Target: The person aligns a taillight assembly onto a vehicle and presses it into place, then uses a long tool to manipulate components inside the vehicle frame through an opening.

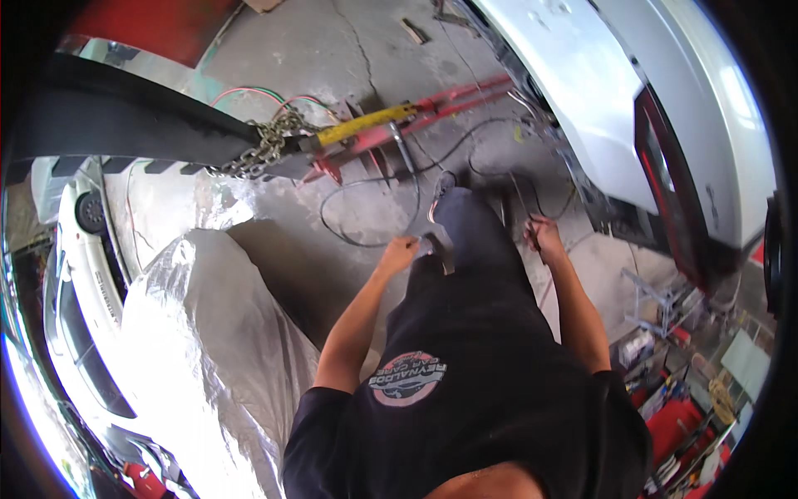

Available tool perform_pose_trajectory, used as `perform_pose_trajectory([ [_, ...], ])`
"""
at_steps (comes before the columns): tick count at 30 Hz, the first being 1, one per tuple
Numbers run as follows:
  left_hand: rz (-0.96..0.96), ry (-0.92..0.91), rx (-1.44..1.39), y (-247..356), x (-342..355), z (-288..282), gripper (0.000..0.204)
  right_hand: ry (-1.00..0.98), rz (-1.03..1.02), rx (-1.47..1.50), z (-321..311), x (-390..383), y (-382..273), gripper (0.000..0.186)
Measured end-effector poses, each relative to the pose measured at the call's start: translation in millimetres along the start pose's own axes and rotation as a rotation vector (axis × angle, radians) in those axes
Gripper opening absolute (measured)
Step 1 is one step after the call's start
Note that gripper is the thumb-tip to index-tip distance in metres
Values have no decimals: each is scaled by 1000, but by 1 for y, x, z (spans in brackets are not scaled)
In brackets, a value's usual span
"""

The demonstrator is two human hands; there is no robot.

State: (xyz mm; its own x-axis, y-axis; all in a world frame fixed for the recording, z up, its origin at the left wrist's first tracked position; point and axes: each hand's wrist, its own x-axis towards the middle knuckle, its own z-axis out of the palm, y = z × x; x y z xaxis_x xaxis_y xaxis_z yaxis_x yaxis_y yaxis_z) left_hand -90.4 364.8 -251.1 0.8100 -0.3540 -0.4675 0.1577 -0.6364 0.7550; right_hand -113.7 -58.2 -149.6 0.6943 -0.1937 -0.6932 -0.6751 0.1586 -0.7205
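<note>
Reaching down either side of dark trousers [482,241], left hand [402,250] curled, right hand [543,236] half-curled, contents unclear.

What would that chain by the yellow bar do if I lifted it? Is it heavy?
The chain would probably go floppy, because its separate links already bunch and drape beside the yellow bar. It's likely heavy for its size, since the links look like metal. Being heaped up, it might slither or shift if pushed.

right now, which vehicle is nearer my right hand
Nearer your right hand is the silver vehicle with the red tail light; the white car is far left.
</note>
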Motion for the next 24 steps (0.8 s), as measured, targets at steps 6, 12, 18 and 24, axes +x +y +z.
perform_pose_trajectory([
  [6,-132,122,-72,-17,46,-69,38,-56,-5,-15,23,100,-42,29],
  [12,-537,198,-180,-28,51,-144,32,-242,51,-5,101,191,-158,25],
  [18,-376,429,-807,6,108,-205,33,-383,-176,188,176,175,-304,35],
  [24,-240,621,-1231,-30,232,-297,32,-525,-198,21,194,199,-350,38],
])
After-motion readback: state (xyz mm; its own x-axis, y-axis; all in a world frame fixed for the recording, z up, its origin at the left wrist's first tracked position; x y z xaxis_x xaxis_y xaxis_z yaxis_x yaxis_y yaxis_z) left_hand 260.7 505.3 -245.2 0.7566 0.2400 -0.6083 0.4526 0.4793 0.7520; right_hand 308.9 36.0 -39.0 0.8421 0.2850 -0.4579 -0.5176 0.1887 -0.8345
